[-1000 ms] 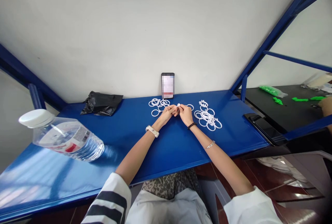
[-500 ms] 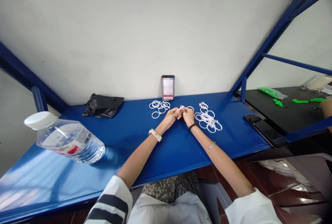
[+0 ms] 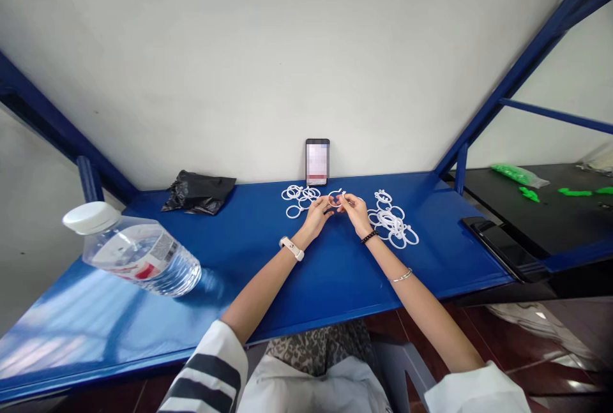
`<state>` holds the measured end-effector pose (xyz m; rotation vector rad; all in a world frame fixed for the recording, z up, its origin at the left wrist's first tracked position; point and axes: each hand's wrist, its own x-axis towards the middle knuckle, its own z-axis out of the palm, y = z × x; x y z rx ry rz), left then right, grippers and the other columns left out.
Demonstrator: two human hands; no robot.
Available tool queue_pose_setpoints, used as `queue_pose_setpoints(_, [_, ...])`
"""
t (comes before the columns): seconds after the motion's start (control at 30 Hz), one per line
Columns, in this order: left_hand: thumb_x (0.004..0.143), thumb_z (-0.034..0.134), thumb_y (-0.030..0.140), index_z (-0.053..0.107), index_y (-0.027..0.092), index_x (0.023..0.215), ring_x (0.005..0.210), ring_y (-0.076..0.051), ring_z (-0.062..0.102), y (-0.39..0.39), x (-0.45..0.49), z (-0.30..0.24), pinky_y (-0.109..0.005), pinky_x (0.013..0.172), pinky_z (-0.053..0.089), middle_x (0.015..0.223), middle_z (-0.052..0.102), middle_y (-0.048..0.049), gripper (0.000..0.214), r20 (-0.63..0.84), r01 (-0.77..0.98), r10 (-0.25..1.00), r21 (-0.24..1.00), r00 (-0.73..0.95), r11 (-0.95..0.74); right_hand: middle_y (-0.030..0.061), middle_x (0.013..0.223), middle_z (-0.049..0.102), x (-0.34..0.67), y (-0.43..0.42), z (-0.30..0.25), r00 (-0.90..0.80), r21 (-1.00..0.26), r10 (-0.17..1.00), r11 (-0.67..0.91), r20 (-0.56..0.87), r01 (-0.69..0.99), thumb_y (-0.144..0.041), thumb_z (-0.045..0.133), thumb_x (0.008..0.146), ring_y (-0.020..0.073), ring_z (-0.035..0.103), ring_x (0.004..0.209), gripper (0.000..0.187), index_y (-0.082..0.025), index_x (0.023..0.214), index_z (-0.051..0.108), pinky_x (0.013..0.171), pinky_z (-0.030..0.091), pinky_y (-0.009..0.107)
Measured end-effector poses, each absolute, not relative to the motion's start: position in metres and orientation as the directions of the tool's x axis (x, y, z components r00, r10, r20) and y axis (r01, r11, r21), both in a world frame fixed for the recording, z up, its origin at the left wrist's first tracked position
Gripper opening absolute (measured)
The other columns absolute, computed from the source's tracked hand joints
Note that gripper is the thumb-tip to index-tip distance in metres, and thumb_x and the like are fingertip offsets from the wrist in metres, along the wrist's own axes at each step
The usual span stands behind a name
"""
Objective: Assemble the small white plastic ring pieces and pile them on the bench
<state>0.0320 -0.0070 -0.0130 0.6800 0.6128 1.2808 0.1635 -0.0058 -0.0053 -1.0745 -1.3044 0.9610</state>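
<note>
Between my two hands is a white plastic ring point(image 3: 336, 192) that looks like a curtain ring, held above the blue table point(image 3: 268, 285). My left hand point(image 3: 317, 215) pinches its left side, and my right hand point(image 3: 354, 210) grips its right side near a small tab. To the left of my hands lies a small group of similar white rings point(image 3: 294, 212). Right of my right hand, a larger pile of white rings point(image 3: 393, 221) overlaps on the table. Fingers cover parts of the held ring.
A phone point(image 3: 317, 163) leans against the wall behind my hands. A large water bottle point(image 3: 143, 253) stands at the left, with a black plastic bag point(image 3: 201, 193) behind it. A dark phone-like object point(image 3: 493, 247) lies at the right edge. Green pieces point(image 3: 575, 192) rest on a black table beyond.
My hands have moved slightly apart, and the white ring between them now shows more clearly. The whole view has shifted a little, so everything appears farther right.
</note>
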Motion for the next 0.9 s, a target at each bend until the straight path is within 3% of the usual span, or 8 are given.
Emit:
queue_pose_setpoints(0.2, [0.079,0.071,0.028,0.061,0.015,0.082,0.073,-0.010,0.060,-0.005,0.028,-0.016,-0.025,0.073,0.045,0.076,0.062,-0.0011,0.017,-0.045,-0.628,0.981,0.762,0.189,0.156,0.0008,0.075,0.066,0.161,-0.011,0.001,0.014,-0.972,0.993,0.120,0.119,-0.200,-0.052,0.072,0.071,0.0124,0.059,0.060,0.041,-0.020,0.097,0.067,0.064,0.051,0.029])
queue_pose_setpoints(0.37, [0.082,0.068,0.031,0.061,0.014,0.083,0.068,-0.011,0.061,-0.002,0.029,-0.021,-0.026,0.072,0.045,0.072,0.063,-0.0019,0.018,-0.058,-0.596,0.977,0.785,0.205,0.171,-0.0016,0.071,0.065,0.161,-0.011,0.002,-0.048,-0.963,0.986,0.142,0.157,-0.231,-0.051,0.070,0.075,0.0108,0.056,0.057,0.045,-0.022,0.110,0.065,0.061,0.049,0.027])
queue_pose_setpoints(0.53, [0.083,0.067,0.037,0.063,0.012,0.089,0.072,-0.014,0.064,-0.001,0.025,-0.023,-0.026,0.069,0.046,0.078,0.068,-0.0061,0.026,-0.024,-0.563,0.952,0.802,0.304,0.200,-0.0032,0.064,0.062,0.162,-0.008,-0.003,-0.063,-0.958,0.988,0.120,0.140,-0.259,-0.051,0.074,0.071,0.0109,0.055,0.055,0.043,-0.022,0.101,0.065,0.060,0.049,0.027])
queue_pose_setpoints(0.63, [0.080,0.069,0.043,0.062,0.014,0.103,0.076,-0.015,0.065,-0.005,0.018,-0.022,-0.027,0.070,0.047,0.082,0.068,-0.0059,0.037,0.010,-0.541,0.945,0.821,0.328,0.180,-0.0032,0.063,0.063,0.160,-0.008,-0.005,-0.084,-0.954,0.989,0.095,0.124,-0.283,-0.050,0.077,0.068,0.0113,0.056,0.055,0.043,-0.021,0.097,0.064,0.062,0.050,0.028])
queue_pose_setpoints(0.77, [0.068,0.081,0.036,0.054,0.017,0.118,0.072,-0.012,0.062,-0.011,0.012,-0.020,-0.024,0.067,0.045,0.079,0.065,-0.0001,0.060,0.066,-0.435,0.959,0.898,0.275,0.063,-0.0030,0.065,0.063,0.156,-0.011,-0.006,-0.113,-0.952,0.986,0.085,0.123,-0.296,-0.049,0.078,0.067,0.0124,0.058,0.058,0.042,-0.022,0.096,0.063,0.064,0.051,0.029])
queue_pose_setpoints(0.9, [0.062,0.084,0.036,0.049,0.017,0.122,0.069,-0.011,0.060,-0.013,0.014,-0.021,-0.026,0.069,0.048,0.075,0.059,0.0031,0.072,0.148,-0.311,0.957,0.948,0.250,-0.065,-0.0006,0.072,0.066,0.155,-0.013,-0.006,-0.127,-0.954,0.985,0.076,0.117,-0.291,-0.049,0.076,0.070,0.0146,0.061,0.062,0.041,-0.023,0.098,0.062,0.064,0.053,0.030])
